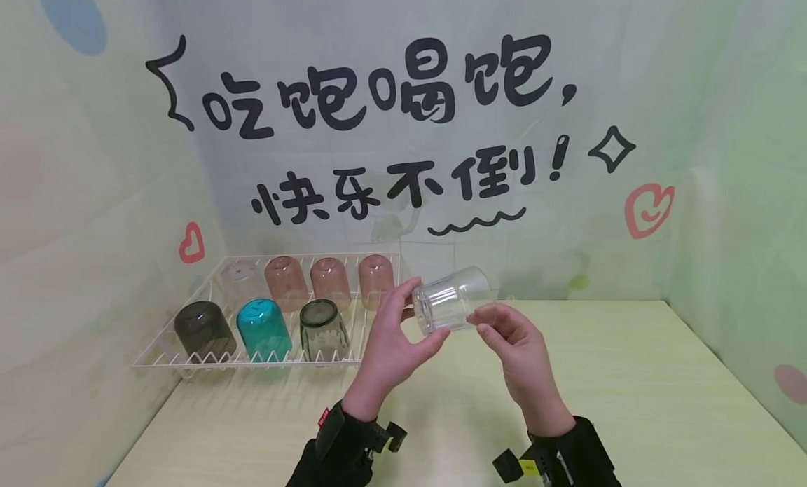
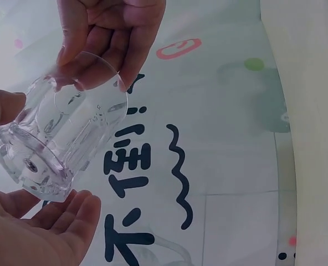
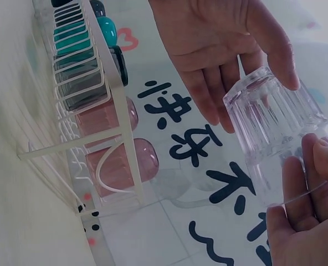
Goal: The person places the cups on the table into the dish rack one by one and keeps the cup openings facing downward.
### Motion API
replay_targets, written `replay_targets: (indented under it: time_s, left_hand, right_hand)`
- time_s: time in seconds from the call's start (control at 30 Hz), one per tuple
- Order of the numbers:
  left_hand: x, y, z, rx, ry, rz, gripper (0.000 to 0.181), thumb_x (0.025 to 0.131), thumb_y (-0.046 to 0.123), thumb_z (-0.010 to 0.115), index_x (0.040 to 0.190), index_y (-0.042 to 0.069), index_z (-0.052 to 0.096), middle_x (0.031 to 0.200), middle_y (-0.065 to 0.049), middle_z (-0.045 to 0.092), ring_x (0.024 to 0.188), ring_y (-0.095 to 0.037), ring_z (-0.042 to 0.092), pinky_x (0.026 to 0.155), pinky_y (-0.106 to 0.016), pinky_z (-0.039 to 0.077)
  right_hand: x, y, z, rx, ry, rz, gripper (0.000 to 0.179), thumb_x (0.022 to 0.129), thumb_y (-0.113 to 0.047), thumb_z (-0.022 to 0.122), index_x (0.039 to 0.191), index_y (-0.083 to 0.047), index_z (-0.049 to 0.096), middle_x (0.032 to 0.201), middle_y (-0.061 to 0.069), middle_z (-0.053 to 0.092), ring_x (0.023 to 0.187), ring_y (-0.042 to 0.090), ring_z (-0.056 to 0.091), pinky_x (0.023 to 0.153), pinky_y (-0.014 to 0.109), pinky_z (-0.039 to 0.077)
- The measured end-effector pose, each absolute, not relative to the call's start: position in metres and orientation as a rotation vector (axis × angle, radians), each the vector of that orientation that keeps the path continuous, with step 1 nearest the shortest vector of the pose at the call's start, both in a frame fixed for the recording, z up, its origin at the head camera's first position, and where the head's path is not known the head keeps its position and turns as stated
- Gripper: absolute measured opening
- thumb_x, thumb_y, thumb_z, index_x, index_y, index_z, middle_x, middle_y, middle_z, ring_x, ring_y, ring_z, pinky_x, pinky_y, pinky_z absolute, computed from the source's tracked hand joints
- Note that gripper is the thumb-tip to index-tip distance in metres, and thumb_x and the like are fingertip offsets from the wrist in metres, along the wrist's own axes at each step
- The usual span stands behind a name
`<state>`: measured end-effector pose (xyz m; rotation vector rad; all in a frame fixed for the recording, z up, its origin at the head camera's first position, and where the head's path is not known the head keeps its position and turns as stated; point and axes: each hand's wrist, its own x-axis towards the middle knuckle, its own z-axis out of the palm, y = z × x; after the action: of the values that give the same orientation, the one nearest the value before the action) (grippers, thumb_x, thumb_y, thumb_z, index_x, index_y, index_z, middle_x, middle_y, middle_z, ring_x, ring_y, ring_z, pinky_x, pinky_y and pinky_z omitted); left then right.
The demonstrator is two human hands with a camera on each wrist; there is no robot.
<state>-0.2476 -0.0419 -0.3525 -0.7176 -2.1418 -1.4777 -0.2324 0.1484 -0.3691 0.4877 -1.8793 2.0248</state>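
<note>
A clear drinking glass (image 1: pixel 449 301) with a faceted lower body is held on its side above the table, its thick base to the left and its mouth to the right. My left hand (image 1: pixel 394 340) grips it near the base, thumb on one side and fingers on the other. At the rim, my right hand (image 1: pixel 520 354) pinches the glass wall. In the left wrist view, the right-hand fingers (image 2: pixel 106 52) show through the clear rim. The right wrist view has the same glass (image 3: pixel 272 122) between both hands.
Left of the hands, a white wire rack (image 1: pixel 157 366) holds upside-down glasses: several pink ones (image 1: pixel 286 280), a clear one (image 1: pixel 242 280), a dark one (image 1: pixel 204 329), a teal one (image 1: pixel 263 329) and a grey-green one (image 1: pixel 323 333). Behind the pale table (image 1: pixel 630 389) hangs a printed backdrop (image 1: pixel 599 249).
</note>
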Motion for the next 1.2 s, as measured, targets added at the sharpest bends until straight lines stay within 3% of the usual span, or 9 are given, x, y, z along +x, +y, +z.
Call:
replay_targets:
  time_s: [0.27, 0.53, 0.83, 1.0, 1.2]
  left_hand:
    - [-0.226, -0.039, -0.33, -0.694, -2.123, -1.68, 0.066, 0.073, 0.012, 0.07, 0.13, 0.009, 0.037, 0.121, -0.008, 0.044, 0.106, -0.022, 0.046, 0.085, -0.031, 0.044]
    - [-0.224, -0.04, -0.332, -0.662, -2.076, -1.653, 0.062, 0.073, 0.012, 0.071, 0.127, 0.007, 0.04, 0.116, -0.009, 0.046, 0.101, -0.024, 0.047, 0.083, -0.032, 0.046]
    - [-0.222, -0.041, -0.329, -0.673, -2.08, -1.626, 0.062, 0.072, 0.009, 0.07, 0.126, 0.004, 0.041, 0.114, -0.01, 0.047, 0.099, -0.024, 0.048, 0.082, -0.034, 0.046]
    - [-0.221, -0.042, -0.327, -0.682, -2.082, -1.598, 0.061, 0.071, 0.008, 0.07, 0.125, 0.005, 0.042, 0.112, -0.008, 0.047, 0.098, -0.025, 0.048, 0.082, -0.036, 0.046]
    - [-0.219, -0.044, -0.326, -0.684, -2.101, -1.57, 0.062, 0.071, 0.009, 0.07, 0.125, 0.003, 0.042, 0.111, -0.008, 0.048, 0.098, -0.025, 0.048, 0.082, -0.037, 0.046]
  right_hand:
    - [-0.232, 0.145, -0.372, 0.473, -1.859, 2.072, 0.026, 0.081, -0.018, 0.064, 0.1, -0.001, 0.058, 0.099, 0.014, 0.061, 0.097, 0.026, 0.055, 0.086, 0.036, 0.043]
    - [-0.231, 0.148, -0.37, 0.547, -1.905, 2.08, 0.026, 0.084, -0.014, 0.06, 0.105, -0.001, 0.056, 0.102, 0.014, 0.06, 0.099, 0.025, 0.055, 0.089, 0.035, 0.042]
    - [-0.228, 0.152, -0.365, 0.577, -1.929, 2.05, 0.03, 0.084, -0.012, 0.059, 0.112, -0.003, 0.054, 0.114, 0.018, 0.053, 0.098, 0.026, 0.051, 0.083, 0.032, 0.044]
    - [-0.228, 0.156, -0.364, 0.589, -1.948, 2.027, 0.035, 0.083, -0.01, 0.06, 0.117, -0.005, 0.052, 0.117, 0.016, 0.052, 0.107, 0.029, 0.049, 0.088, 0.031, 0.042]
    - [-0.227, 0.16, -0.365, 0.601, -2.002, 1.999, 0.041, 0.083, -0.011, 0.06, 0.122, -0.008, 0.049, 0.122, 0.012, 0.051, 0.114, 0.024, 0.046, 0.094, 0.031, 0.038]
